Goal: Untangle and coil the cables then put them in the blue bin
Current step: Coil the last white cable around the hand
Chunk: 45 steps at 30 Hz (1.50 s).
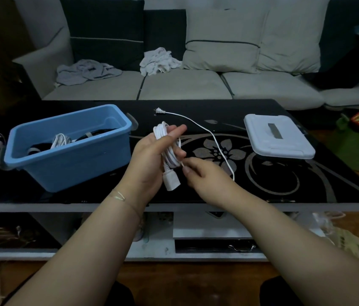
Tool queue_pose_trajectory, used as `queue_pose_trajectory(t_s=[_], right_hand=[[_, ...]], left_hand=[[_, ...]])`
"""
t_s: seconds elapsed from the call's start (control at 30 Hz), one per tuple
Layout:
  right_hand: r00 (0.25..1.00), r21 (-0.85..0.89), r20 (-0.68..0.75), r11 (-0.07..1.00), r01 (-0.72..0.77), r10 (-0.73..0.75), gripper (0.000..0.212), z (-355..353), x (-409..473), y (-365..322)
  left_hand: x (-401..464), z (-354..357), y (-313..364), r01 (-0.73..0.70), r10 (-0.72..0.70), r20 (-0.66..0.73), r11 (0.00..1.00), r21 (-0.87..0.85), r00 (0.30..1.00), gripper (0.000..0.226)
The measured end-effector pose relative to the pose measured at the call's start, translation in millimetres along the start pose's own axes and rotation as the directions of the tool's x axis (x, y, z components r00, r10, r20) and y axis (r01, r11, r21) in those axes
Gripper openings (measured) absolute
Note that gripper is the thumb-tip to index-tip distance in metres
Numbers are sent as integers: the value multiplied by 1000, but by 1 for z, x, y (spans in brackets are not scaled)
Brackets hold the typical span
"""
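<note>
The left hand (152,155) is holding a bunch of white cable (169,149) loops, with its fingers lying around them and a white plug end (171,181) hanging down below the palm. The right hand (205,175) is pinching the loose part of the same cable just beside the loops. The rest of the cable is lying across the black table (284,177), ending in a small two-pin plug (159,110) near the far edge. The blue bin (70,151) is sitting on the table to the left, with other coiled cables (60,141) lying inside it. A white lid (279,135) is resting on the right.
</note>
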State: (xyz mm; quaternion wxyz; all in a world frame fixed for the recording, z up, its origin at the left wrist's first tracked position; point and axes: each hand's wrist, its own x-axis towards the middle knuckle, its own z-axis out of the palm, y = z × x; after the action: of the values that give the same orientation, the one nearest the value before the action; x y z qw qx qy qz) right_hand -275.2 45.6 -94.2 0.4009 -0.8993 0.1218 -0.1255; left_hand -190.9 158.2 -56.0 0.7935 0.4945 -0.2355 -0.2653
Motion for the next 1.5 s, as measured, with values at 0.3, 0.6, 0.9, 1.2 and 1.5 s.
queue_pose_trajectory(t_s=[0.3,0.6,0.9,1.2,1.5], right_hand=[[994,-193,105,980,38,-18,24,-4,-14,-7],[992,-351,56,928,123,-110,18,-10,-19,-10],[975,-430,-19,882,193,-222,22,-15,-19,-10],[977,8,99,981,192,-191,28,-25,-20,-17],[976,-49,-200,995,81,-90,23,-55,-5,1]], left_hand=[[1,5,-7,-66,91,-58,936,345,994,38],[1,3,-8,-134,144,35,761,635,989,35],[-3,1,-4,-152,91,122,578,802,988,32],[-3,-7,-7,-261,-47,332,518,815,942,108],[-3,0,-10,-147,-202,342,628,764,918,18]])
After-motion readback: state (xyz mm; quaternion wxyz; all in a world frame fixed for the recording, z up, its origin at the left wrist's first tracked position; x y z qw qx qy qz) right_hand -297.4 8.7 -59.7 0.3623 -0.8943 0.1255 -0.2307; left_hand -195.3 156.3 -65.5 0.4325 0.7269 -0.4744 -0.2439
